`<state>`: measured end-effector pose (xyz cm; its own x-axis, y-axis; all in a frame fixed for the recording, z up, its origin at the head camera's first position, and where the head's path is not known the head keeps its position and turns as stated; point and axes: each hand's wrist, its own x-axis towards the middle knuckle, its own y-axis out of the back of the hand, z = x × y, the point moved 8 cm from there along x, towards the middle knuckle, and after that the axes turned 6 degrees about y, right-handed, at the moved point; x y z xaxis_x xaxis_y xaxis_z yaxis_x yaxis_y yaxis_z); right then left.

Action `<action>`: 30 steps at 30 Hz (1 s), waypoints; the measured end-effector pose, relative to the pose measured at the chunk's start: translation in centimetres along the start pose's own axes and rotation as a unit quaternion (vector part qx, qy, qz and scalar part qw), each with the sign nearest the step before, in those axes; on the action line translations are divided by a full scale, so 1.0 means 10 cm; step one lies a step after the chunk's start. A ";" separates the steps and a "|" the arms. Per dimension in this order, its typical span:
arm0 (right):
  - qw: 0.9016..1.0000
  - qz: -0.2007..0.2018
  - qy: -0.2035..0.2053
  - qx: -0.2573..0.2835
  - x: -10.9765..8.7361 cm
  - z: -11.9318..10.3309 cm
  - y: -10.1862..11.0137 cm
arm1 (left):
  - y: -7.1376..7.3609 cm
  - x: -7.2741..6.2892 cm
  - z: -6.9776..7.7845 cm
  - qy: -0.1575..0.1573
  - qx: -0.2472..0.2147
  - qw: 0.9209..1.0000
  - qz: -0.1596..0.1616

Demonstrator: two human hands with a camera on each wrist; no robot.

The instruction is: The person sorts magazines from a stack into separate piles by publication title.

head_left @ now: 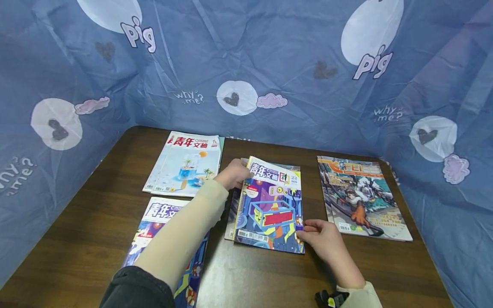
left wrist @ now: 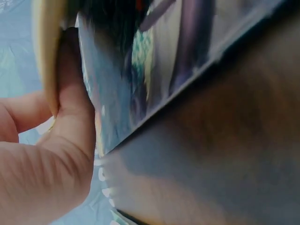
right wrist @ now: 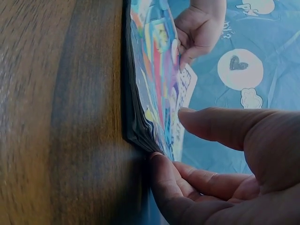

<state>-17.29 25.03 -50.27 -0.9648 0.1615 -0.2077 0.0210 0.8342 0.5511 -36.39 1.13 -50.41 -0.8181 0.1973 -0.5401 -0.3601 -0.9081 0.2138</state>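
A purple illustrated magazine (head_left: 269, 214) with a white title band lies tilted over a greyish magazine (head_left: 230, 229) in the middle of the table. My left hand (head_left: 233, 173) pinches its upper left edge; the left wrist view shows thumb and finger around the pale yellow spine (left wrist: 45, 61), with a darker cover beside them. At the lower right corner, my right hand (head_left: 321, 237) touches the pages with its fingertips (right wrist: 161, 161). Its thumb (right wrist: 211, 124) stands extended over the cover, apart from the fingers.
White beach-cover magazines (head_left: 188, 164) lie at the back left. Another purple magazine (head_left: 163, 209) lies partly under my left forearm. Comic-cover magazines (head_left: 366, 199) are stacked at the right. A blue printed cloth (head_left: 308, 119) hangs around the brown wooden table (head_left: 84, 239).
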 end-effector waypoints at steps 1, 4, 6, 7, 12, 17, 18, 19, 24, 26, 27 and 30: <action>1.000 -0.002 0.002 0.001 0.00 0.00 0.00 | 0.00 0.00 -0.01 -0.002 -0.009 1.000 0.001; 1.000 -0.009 0.005 0.003 -0.01 0.01 -0.01 | 0.01 -0.02 -0.05 -0.001 -0.038 0.999 -0.007; 1.000 -0.017 0.008 0.008 -0.01 0.02 0.00 | 0.02 -0.04 -0.06 0.003 -0.052 0.999 -0.014; 1.000 -0.020 0.009 0.013 -0.02 0.02 0.01 | 0.02 -0.05 -0.07 0.007 -0.061 0.998 -0.019; 0.996 -0.047 0.015 0.076 -0.05 0.03 0.02 | 0.03 -0.15 -0.06 0.014 -0.097 0.994 -0.048; 0.974 -0.129 0.005 0.186 -0.11 0.02 -0.12 | 0.05 -0.29 -0.02 0.013 -0.122 0.990 -0.065; 0.967 -0.149 0.003 0.208 -0.13 0.01 -0.16 | 0.07 -0.31 -0.02 0.013 -0.121 0.990 -0.065; 0.958 -0.167 0.003 0.235 -0.15 -0.01 -0.21 | 0.08 -0.34 -0.02 0.013 -0.120 0.991 -0.065; 0.917 -0.209 0.012 0.338 -0.27 -0.16 -0.40 | 0.25 -0.47 -0.03 0.005 -0.107 0.992 -0.060; 0.908 -0.210 0.014 0.363 -0.31 -0.22 -0.48 | 0.33 -0.51 -0.05 0.002 -0.106 0.992 -0.064; 0.905 -0.208 0.013 0.371 -0.32 -0.25 -0.51 | 0.38 -0.53 -0.07 0.001 -0.108 0.992 -0.066; 0.902 -0.205 0.014 0.379 -0.37 -0.33 -0.61 | 0.50 -0.61 -0.15 0.002 -0.116 0.991 -0.074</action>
<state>-14.67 17.59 -50.24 -0.9386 -0.2464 -0.2416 -0.1753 0.9435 -0.2812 -32.49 -5.13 -47.21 -0.7617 0.3333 -0.5556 -0.3632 -0.9298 -0.0599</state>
